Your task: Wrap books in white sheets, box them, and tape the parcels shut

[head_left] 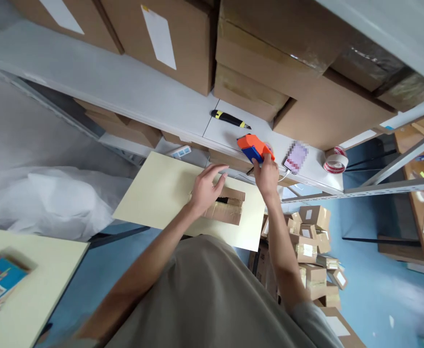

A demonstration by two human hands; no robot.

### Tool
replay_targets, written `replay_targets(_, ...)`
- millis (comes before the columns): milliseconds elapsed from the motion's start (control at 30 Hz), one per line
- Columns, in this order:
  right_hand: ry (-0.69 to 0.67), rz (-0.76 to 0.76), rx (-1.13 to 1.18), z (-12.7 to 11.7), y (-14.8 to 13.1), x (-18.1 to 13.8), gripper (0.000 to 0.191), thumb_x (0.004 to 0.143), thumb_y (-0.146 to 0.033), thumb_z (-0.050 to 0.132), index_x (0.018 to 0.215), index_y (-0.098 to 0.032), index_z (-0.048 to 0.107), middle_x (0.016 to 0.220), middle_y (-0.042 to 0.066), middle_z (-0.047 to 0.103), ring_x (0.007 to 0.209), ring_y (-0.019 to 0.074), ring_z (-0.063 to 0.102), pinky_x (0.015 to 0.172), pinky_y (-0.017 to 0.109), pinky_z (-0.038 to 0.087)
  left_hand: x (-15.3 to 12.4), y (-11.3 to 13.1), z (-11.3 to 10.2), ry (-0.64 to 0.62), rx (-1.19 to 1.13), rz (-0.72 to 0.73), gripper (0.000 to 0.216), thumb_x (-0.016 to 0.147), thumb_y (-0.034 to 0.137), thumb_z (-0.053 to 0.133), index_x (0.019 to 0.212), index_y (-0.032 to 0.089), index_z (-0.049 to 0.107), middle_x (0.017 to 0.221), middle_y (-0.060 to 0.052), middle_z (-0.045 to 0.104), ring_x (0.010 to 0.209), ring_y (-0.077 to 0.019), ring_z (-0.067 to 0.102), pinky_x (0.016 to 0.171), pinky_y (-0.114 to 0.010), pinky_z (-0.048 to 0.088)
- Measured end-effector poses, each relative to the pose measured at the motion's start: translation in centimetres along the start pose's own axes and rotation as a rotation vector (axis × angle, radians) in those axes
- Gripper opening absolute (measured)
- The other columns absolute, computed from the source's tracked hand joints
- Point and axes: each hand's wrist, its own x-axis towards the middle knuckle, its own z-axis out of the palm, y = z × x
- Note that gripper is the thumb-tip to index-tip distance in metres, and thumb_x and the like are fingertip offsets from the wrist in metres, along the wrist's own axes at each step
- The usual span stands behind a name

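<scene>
My right hand [267,180] is closed around an orange and blue tape dispenser [252,146] at the front edge of the grey shelf. My left hand [208,188] hovers over a small cardboard box [227,207], its fingers apart and nothing in them. A dark gap shows in the top of that box, and my left hand hides its left part. Beneath it is a cream tabletop [161,193]. Behind the dispenser, a black and yellow utility knife [230,119] lies on the shelf.
Large cardboard boxes [164,43] line the shelf [125,94]. A phone [296,157] with a white cable and a tape roll [335,161] sit at its right. Cartons [311,251] are piled on the blue floor. Another table [52,270] stands left, with a blue box [0,280].
</scene>
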Motion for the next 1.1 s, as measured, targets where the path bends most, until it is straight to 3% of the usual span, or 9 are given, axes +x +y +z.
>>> replay_targets(67, -0.039, 0.012, 0.276, -0.3, -1.4, -3.5, 0.039, 0.112, -0.056, 0.052, 0.129, -0.022, 0.058, 0.113, 0.016, 0.077, 0.102, 0.0326, 0.073, 0.095, 0.047, 0.057, -1.8, -0.1, -0.6, -0.002, -0.052, -0.052, 0.020, 0.110, 0.031, 0.063, 0.123, 0.023, 0.076, 0.121, -0.007, 0.082, 0.115, -0.0218, 0.078, 0.106, -0.036, 0.061)
replay_targets(167, -0.142, 0.042, 0.714, -0.1, -4.1, -8.5, 0.044, 0.108, -0.066, 0.059, 0.121, -0.023, 0.059, 0.113, 0.012, 0.077, 0.103, 0.0278, 0.074, 0.096, 0.042, 0.060, -4.3, 0.3, -1.7, -0.017, -0.148, -0.102, 0.019, 0.108, 0.033, 0.070, 0.124, 0.024, 0.074, 0.117, -0.006, 0.083, 0.107, -0.0194, 0.080, 0.098, -0.031, 0.062)
replay_targets(300, -0.271, 0.131, 0.920, 0.8, -7.4, -12.4, 0.046, 0.105, -0.066, 0.066, 0.123, -0.024, 0.060, 0.116, 0.009, 0.077, 0.109, 0.0257, 0.074, 0.102, 0.041, 0.060, -6.8, 0.7, -4.0, -0.026, -0.211, -0.146, 0.019, 0.104, 0.033, 0.077, 0.120, 0.024, 0.075, 0.111, -0.005, 0.083, 0.099, -0.0191, 0.080, 0.091, -0.030, 0.063)
replay_targets(467, -0.372, 0.156, 0.887, 2.6, -9.7, -13.8, 0.057, 0.104, -0.074, 0.062, 0.132, -0.024, 0.062, 0.121, 0.010, 0.079, 0.114, 0.0280, 0.074, 0.102, 0.042, 0.062, -8.7, -0.4, -7.1, -0.075, -0.246, -0.196, 0.014, 0.105, 0.032, 0.074, 0.117, 0.025, 0.078, 0.117, -0.007, 0.084, 0.106, -0.0215, 0.080, 0.094, -0.033, 0.064)
replay_targets(567, -0.356, 0.163, 0.811, 4.0, -10.7, -14.3, 0.057, 0.104, -0.074, 0.062, 0.129, -0.022, 0.064, 0.119, 0.011, 0.080, 0.108, 0.0276, 0.075, 0.098, 0.042, 0.063, -9.1, -1.7, -9.0, -0.144, -0.243, -0.214, 0.014, 0.106, 0.034, 0.072, 0.115, 0.027, 0.081, 0.116, -0.006, 0.085, 0.107, -0.0221, 0.081, 0.096, -0.034, 0.064)
replay_targets(667, -0.370, 0.123, 0.697, 5.2, -11.4, -15.1, 0.051, 0.106, -0.070, 0.062, 0.125, -0.022, 0.065, 0.114, 0.010, 0.079, 0.102, 0.0263, 0.075, 0.093, 0.040, 0.064, -8.5, -2.9, -11.4, -0.222, -0.297, -0.298, 0.017, 0.105, 0.038, 0.073, 0.112, 0.026, 0.082, 0.108, -0.005, 0.084, 0.100, -0.0216, 0.081, 0.092, -0.034, 0.065)
replay_targets(800, -0.447, 0.023, 0.561, 5.7, -12.0, -16.1, 0.047, 0.108, -0.063, 0.063, 0.131, -0.022, 0.062, 0.119, 0.013, 0.078, 0.104, 0.0276, 0.076, 0.091, 0.041, 0.065, -6.4, -4.1, -15.4, -0.201, -0.390, -0.402, 0.036, 0.102, 0.043, 0.077, 0.133, 0.025, 0.076, 0.120, -0.008, 0.081, 0.103, -0.0215, 0.078, 0.093, -0.034, 0.065)
replay_targets(933, -0.503, -0.056, 0.392, 5.2, -12.9, -16.7, 0.052, 0.109, -0.060, 0.062, 0.143, -0.021, 0.055, 0.124, 0.016, 0.077, 0.106, 0.0305, 0.078, 0.092, 0.045, 0.066, -4.6, -5.7, -18.5, -0.244, -0.407, -0.216, 0.041, 0.100, 0.046, 0.081, 0.136, 0.027, 0.076, 0.125, -0.010, 0.078, 0.109, -0.0227, 0.075, 0.098, -0.037, 0.064)
replay_targets(1100, -0.524, -0.108, 0.228, 3.9, -14.5, -17.1, 0.048, 0.110, -0.056, 0.061, 0.144, -0.022, 0.055, 0.121, 0.017, 0.077, 0.104, 0.0334, 0.078, 0.090, 0.048, 0.067, -4.4, -7.1, -20.7, -0.288, -0.353, -0.012, 0.021, 0.102, 0.041, 0.080, 0.121, 0.032, 0.083, 0.111, -0.006, 0.081, 0.106, -0.0236, 0.074, 0.099, -0.041, 0.062)
